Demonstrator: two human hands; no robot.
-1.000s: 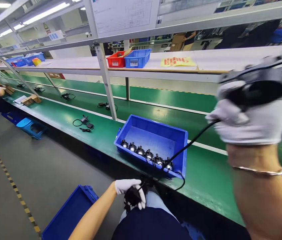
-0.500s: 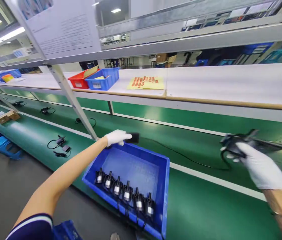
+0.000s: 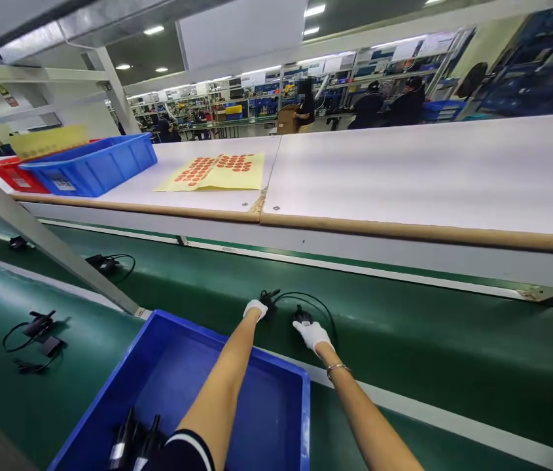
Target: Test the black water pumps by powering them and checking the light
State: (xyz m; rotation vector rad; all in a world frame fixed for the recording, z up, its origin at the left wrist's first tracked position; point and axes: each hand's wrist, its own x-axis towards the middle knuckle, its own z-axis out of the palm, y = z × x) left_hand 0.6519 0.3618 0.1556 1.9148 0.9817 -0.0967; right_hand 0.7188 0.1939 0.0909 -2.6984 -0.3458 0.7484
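My left hand (image 3: 256, 308), in a white glove, reaches across the blue bin to the dark green belt. Its fingers are closed on a black corded device (image 3: 269, 298), whose outline is partly hidden. To its right, my gloved right hand (image 3: 313, 334) grips a small black block (image 3: 302, 315) just over the belt. A thin black cable (image 3: 316, 301) loops on the belt behind both hands. Below my left arm lies the blue bin (image 3: 276, 371), with black cylindrical units (image 3: 124, 438) in its near left corner, partly hidden by my sleeve.
A metal post (image 3: 55, 252) slants down left of the bin. Above the belt runs a white shelf (image 3: 404, 176) bearing a blue box (image 3: 94, 167), a red box (image 3: 16, 175) and a yellow sheet of red stickers (image 3: 222, 171). More corded devices (image 3: 38, 325) lie left. People (image 3: 305, 108) are far behind.
My view has swung right. My left hand has moved off the bin's far rim onto the belt, and my right hand has come in from the far right, close beside it.
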